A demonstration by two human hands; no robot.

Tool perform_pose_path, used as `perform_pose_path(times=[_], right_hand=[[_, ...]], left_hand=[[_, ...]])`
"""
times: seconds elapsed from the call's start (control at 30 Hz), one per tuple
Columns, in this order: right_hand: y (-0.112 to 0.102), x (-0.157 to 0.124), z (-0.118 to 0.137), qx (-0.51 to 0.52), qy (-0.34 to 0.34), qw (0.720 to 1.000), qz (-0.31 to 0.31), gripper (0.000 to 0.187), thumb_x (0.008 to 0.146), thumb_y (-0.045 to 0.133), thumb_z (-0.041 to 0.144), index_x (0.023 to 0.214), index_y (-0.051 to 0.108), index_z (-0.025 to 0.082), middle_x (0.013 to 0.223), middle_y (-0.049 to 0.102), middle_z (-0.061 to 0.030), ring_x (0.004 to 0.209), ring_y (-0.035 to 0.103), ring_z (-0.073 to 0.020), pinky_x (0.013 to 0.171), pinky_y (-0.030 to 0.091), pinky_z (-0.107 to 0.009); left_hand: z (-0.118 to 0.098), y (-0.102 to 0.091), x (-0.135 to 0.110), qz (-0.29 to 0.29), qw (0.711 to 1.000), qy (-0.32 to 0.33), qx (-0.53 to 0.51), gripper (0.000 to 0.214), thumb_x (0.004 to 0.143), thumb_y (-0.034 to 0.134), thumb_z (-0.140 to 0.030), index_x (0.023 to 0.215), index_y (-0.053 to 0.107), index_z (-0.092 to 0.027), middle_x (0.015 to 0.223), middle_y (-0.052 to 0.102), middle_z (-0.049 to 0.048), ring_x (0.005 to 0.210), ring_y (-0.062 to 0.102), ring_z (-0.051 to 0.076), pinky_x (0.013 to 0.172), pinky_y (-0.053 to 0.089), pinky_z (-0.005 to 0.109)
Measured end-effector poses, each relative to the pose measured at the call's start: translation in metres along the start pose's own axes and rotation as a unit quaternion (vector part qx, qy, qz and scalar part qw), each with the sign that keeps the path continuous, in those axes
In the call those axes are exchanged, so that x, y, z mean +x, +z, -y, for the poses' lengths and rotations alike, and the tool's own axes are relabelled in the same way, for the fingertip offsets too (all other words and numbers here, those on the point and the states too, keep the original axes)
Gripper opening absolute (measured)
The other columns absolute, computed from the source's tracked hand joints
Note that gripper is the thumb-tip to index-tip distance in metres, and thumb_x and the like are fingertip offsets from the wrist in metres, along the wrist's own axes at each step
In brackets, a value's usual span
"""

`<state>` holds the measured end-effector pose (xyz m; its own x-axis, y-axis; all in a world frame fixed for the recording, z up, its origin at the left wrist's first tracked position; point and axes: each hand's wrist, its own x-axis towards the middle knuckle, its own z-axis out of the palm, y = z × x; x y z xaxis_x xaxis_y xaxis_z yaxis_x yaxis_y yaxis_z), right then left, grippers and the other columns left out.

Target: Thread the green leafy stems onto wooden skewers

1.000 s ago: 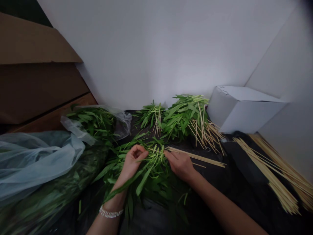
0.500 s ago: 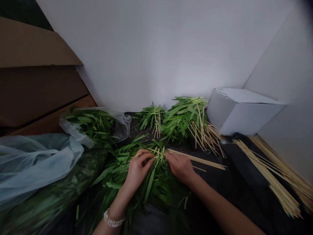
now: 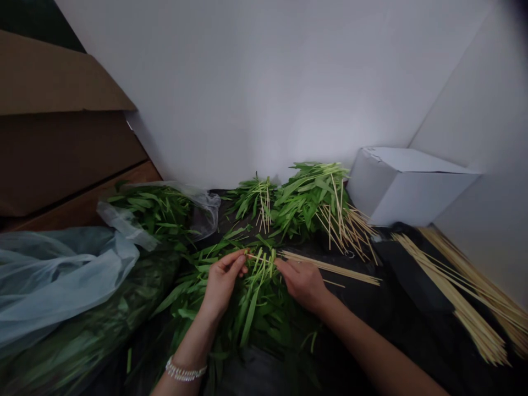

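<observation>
My left hand (image 3: 221, 281) pinches the pale cut ends of a bunch of green leafy stalks (image 3: 253, 294) that lies across a dark sheet. My right hand (image 3: 303, 281) grips a bundle of thin bamboo skewers (image 3: 338, 268) whose tips point left into the stalk ends. A beaded bracelet (image 3: 183, 371) circles my left wrist. Both hands sit close together over the stalk ends.
Two heaps of skewered greens (image 3: 315, 201) lie against the white wall. A white box (image 3: 406, 184) stands at the right, with loose skewers (image 3: 466, 297) beside it. Plastic bags of greens (image 3: 82, 269) and a brown cardboard box (image 3: 61, 132) fill the left.
My left hand has shifted slightly left along the stalk ends and its fingers have re-pinched them. The right hand with the skewers has stayed nearly in place.
</observation>
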<state>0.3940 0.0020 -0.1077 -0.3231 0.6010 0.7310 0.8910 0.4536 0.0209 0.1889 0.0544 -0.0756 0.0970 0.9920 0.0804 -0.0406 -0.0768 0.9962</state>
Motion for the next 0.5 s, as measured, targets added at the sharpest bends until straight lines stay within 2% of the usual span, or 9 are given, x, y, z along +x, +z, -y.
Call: perform_pose_path(times=[0.23,0.5], right_hand=[[-0.0008,0.0008,0.0000,-0.005,-0.007,1.000,-0.009,0.029,0.089,0.042,0.010,0.107,0.064,0.015,0.066,0.059,-0.0006,0.054,0.050,-0.0135,0.055,0.032,-0.030],[-0.0004,0.0003,0.0003,-0.005,0.000,1.000,-0.002,0.029,0.090,0.042,0.011,0.108,0.064,0.015,0.067,0.060,-0.0007,0.055,0.051,-0.0136,0.055,0.032,-0.030]], left_hand=[[0.0018,-0.0001,-0.0003,-0.011,1.000,-0.010,-0.007,0.029,0.068,0.077,-0.036,0.089,0.076,-0.016,0.071,0.072,0.0025,0.055,0.053,0.008,0.053,0.043,0.019],[0.0025,-0.0011,-0.0006,-0.009,1.000,-0.012,-0.009,0.029,0.068,0.077,-0.034,0.090,0.076,-0.016,0.079,0.074,0.0051,0.055,0.053,0.009,0.054,0.044,0.020]])
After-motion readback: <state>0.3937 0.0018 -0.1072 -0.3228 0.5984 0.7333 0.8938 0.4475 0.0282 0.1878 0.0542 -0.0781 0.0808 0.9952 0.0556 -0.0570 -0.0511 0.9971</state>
